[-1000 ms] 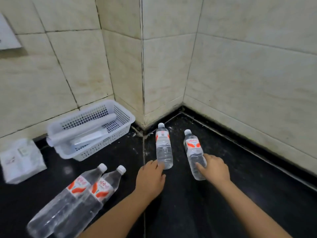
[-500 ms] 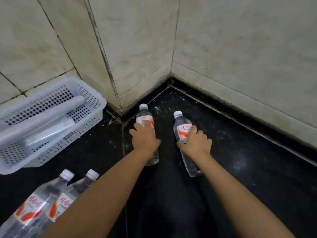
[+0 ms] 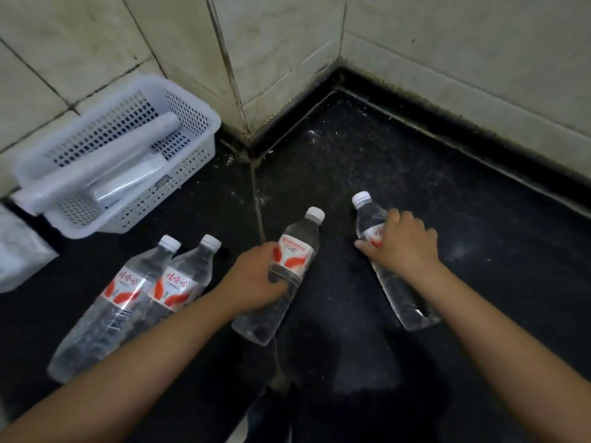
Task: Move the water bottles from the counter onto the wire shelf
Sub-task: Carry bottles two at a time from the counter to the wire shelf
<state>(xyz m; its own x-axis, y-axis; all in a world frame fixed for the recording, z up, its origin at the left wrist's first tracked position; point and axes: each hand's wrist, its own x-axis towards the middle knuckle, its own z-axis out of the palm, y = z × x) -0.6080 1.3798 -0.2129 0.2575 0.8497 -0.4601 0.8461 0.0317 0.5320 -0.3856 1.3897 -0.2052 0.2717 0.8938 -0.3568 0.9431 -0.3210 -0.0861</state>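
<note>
My left hand [image 3: 256, 279] grips a clear water bottle [image 3: 297, 244] with a white cap and red-and-white label, tilted over the black counter [image 3: 431, 187]. A second such bottle [image 3: 403, 302] is in my right hand [image 3: 403, 247], held around its label and leaning the other way. Two more water bottles lie side by side at the lower left, one on the left [image 3: 118, 292] and one touching it on the right [image 3: 179, 279]. No wire shelf is in view.
A white perforated plastic basket [image 3: 192, 123] with rolled items inside stands at the left against the tiled wall [image 3: 287, 43]. A white packet [image 3: 19, 251] sits at the far left edge. The counter ends in a tiled corner behind.
Both hands have closed around the two standing bottles and pulled them away from the corner toward me, tilting them. The view has shifted downward.
</note>
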